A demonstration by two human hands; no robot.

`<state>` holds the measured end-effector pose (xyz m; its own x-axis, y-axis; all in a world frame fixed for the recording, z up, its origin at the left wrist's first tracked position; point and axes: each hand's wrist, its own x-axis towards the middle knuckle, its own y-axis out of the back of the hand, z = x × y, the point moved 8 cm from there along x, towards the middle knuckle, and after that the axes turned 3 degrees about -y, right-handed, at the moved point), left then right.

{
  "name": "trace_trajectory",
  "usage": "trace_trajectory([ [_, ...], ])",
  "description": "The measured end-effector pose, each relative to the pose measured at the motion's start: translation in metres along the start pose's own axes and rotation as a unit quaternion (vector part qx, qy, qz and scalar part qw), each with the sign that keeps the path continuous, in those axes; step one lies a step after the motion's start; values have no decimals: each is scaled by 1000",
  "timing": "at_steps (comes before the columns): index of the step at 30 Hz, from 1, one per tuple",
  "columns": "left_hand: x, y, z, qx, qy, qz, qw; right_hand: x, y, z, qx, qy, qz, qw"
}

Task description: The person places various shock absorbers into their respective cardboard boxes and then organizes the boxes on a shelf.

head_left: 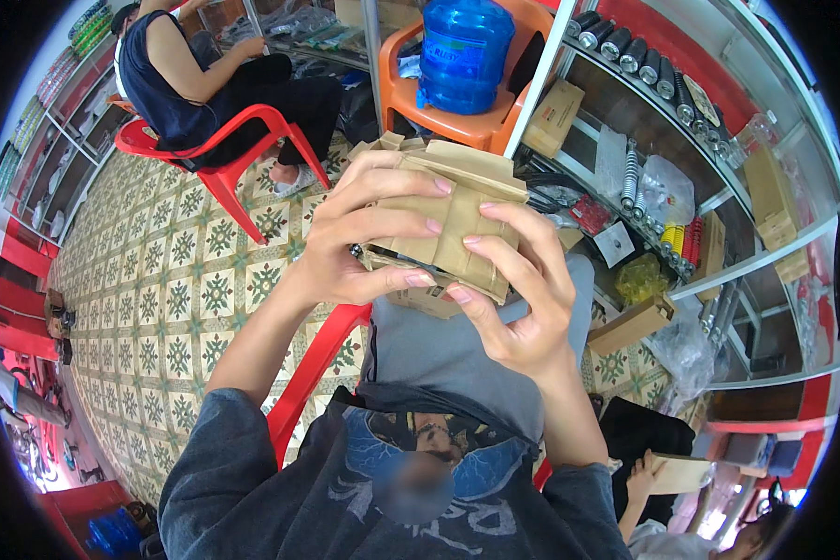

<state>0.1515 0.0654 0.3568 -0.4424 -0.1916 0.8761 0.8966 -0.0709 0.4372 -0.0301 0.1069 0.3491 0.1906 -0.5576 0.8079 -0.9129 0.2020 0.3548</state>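
Observation:
Above my lap I hold a brown cardboard box (pixel 457 238), worn at its edges, with a flap raised along its far side. My left hand (pixel 369 229) grips the box's left part, fingers spread over the top and thumb at the near edge. On the right side my right hand (pixel 523 280) holds it the same way, its thumb near the left thumb. A dark gap runs along the box's near left edge, and something dark and shiny shows there. What lies inside cannot be made out.
An orange chair (pixel 457 126) carries a blue water jug (pixel 467 56) ahead. A person sits on a red chair (pixel 224 159) at the far left. Glass shelves (pixel 719 177) with shock absorbers (pixel 644 65) stand at right. Another person's hand (pixel 640 478) holds a box (pixel 681 474) at lower right.

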Motion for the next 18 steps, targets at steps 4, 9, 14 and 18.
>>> trace_trajectory([
  [4,1,-1,0,-4,10,-9,1000,0,1,0,0,-14,1,1000],
  [9,4,-2,-2,-13,21,-15,1000,6,6,0,34,-21,-27,999],
  [14,6,-5,-4,-8,22,-16,1000,4,33,22,62,-121,116,984],
  [18,5,-4,-6,-3,27,-15,1000,-4,25,69,232,-443,95,861],
])
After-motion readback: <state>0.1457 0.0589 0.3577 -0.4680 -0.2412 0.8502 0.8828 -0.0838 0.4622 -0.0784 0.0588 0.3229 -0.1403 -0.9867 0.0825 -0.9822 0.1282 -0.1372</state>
